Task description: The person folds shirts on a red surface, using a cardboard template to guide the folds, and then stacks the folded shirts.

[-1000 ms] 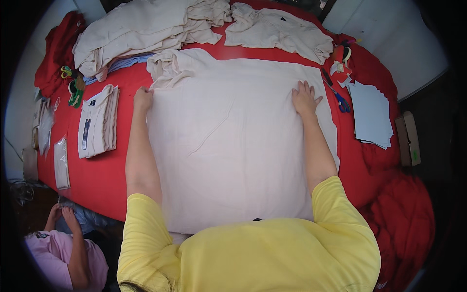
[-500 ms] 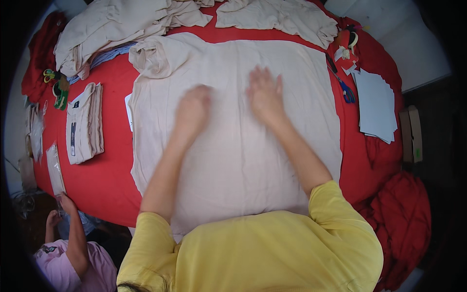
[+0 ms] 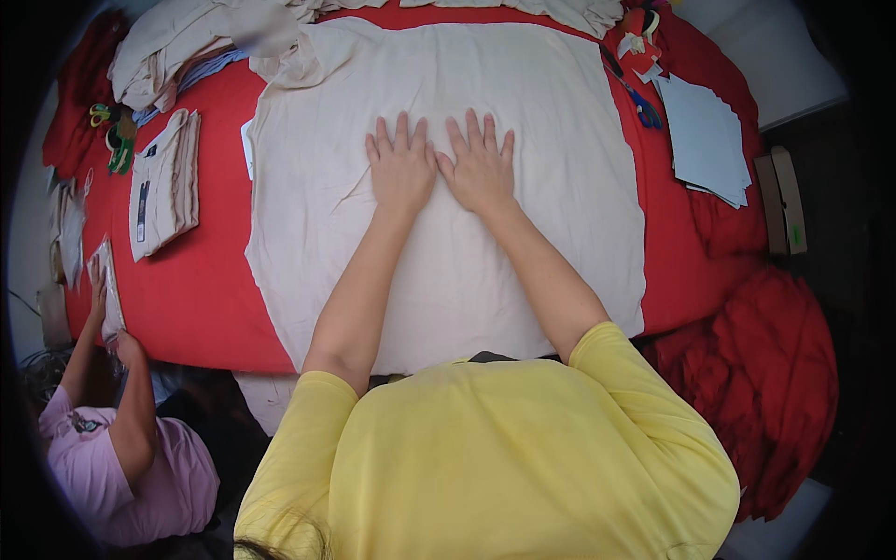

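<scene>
cloth under the hands: the left hand and right hand lie flat on the beige garment, so the bit of cloth under them is hidden.
near edge of the garment: it goes under the yellow shirt and cannot be seen.
top of the garment: cut off by the top of the picture.
pile of beige clothes: cut off at the top too.
scissors: too small to see well.
person in pink: cut off by the dark rim; what their hands hold is too small to tell.
red tablecloth: mostly covered.
</scene>
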{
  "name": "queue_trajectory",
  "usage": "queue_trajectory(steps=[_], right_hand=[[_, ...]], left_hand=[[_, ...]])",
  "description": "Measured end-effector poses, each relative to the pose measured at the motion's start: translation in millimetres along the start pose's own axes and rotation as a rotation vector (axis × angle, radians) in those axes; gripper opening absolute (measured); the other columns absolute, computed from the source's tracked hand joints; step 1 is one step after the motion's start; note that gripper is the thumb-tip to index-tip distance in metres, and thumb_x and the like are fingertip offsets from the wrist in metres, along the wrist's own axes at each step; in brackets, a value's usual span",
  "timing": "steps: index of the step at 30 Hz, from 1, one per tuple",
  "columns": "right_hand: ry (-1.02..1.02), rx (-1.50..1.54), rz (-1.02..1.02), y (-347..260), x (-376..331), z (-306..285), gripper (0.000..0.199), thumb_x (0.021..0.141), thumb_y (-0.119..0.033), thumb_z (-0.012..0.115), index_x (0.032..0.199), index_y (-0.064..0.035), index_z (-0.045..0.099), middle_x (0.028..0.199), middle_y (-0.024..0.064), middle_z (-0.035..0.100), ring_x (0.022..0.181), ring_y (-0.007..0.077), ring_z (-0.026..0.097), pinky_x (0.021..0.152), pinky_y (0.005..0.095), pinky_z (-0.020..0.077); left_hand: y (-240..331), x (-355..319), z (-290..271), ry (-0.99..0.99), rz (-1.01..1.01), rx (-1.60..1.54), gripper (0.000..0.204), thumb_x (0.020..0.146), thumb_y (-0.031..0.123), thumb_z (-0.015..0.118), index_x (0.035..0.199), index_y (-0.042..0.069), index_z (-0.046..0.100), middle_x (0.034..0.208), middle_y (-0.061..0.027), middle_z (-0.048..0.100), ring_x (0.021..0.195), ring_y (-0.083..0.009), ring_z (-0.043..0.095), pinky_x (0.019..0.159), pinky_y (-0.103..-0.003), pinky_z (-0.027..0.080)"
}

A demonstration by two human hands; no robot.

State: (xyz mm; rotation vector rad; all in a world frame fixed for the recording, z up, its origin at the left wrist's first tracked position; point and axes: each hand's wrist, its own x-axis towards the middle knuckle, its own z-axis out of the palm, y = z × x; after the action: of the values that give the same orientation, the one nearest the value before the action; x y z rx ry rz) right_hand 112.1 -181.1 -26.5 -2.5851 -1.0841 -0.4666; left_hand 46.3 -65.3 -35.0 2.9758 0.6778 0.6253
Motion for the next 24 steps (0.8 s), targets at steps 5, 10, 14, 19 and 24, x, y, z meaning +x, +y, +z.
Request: queue_trajectory(steps=[5,10,14,19,24], right_hand=[[-0.079,0.121,-0.091,16.6,-23.5,4.1,0.054,0.095,-0.038,0.047,0.140,-0.0095,0.043,0.151,0.0157,0.032,0.141,0.0315,0.027,0.112,0.0580,0.0163],[-0.156,-0.031,-0.024,62.8,-76.0,-18.2,0.059,0.096,-0.044,0.042,0.144,-0.0099,0.037,0.153,0.0129,0.029,0.143,0.0287,0.024,0.113,0.0591,0.0133],[-0.106,-0.228,0.317,196.3,-111.4,-55.1,0.059,0.099,-0.045,0.035,0.146,-0.0099,0.033,0.154,0.0124,0.026,0.144,0.0289,0.021,0.113,0.0600,0.0101],[-0.049,-0.335,0.311,197.3,-168.1,-86.4,0.064,0.097,-0.042,0.041,0.145,-0.0008,0.030,0.154,0.0171,0.024,0.143,0.0316,0.021,0.113,0.0598,0.0104],[-0.228,-0.142,0.322,104.4,-271.0,-111.8,0.070,0.093,-0.038,0.051,0.145,0.0032,0.027,0.153,0.0193,0.024,0.143,0.0343,0.020,0.113,0.0594,0.0120]], left_hand=[[5.1,-53.1,-0.8,-0.039,0.112,-0.278,0.054,0.094,0.039,0.048,0.143,0.017,0.042,0.149,-0.0128,0.037,0.138,-0.0330,0.031,0.110,-0.056,0.023],[18.6,-70.7,-25.6,-0.073,0.095,-0.071,0.068,0.090,0.056,0.047,0.147,0.021,0.036,0.153,-0.0128,0.030,0.142,-0.0321,0.024,0.112,-0.058,0.016],[19.7,-69.7,-22.5,-0.099,0.100,-0.009,0.071,0.089,0.064,0.042,0.148,0.027,0.032,0.155,-0.0113,0.025,0.144,-0.0307,0.018,0.113,-0.058,0.011],[19.9,-70.0,-20.0,-0.122,0.096,0.052,0.072,0.089,0.064,0.043,0.149,0.027,0.030,0.156,-0.0091,0.024,0.145,-0.0289,0.017,0.114,-0.055,0.011],[19.9,-70.3,-18.5,-0.138,0.079,0.057,0.072,0.089,0.065,0.039,0.149,0.027,0.030,0.156,-0.0080,0.023,0.145,-0.0273,0.015,0.115,-0.054,0.010]])
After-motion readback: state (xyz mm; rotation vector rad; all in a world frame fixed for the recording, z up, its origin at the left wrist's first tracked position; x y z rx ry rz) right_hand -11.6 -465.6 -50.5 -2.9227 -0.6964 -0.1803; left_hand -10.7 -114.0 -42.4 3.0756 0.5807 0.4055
